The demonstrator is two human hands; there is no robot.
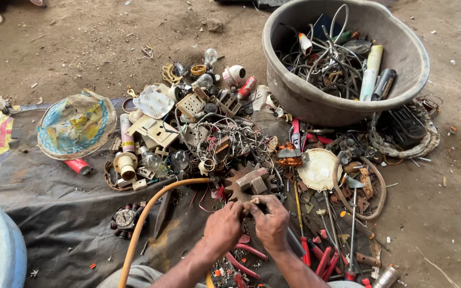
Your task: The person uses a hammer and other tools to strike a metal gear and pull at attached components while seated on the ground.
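Just below the rusty gear (247,184), the left hand (223,226) and right hand (271,223) close together on one small part (254,202), pinching it for close work.

Left hand (223,226), right hand (271,223) pinched together

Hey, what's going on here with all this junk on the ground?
A person sits over a pile of scrap spread on a dark sheet on a dirt floor. The left hand and right hand are pressed together, pinching a small part that is too small to identify, just in front of a rusty gear wheel. Around them lie tangled wire, light bulbs, an orange hose and red-handled tools. A grey tub of cables stands behind.
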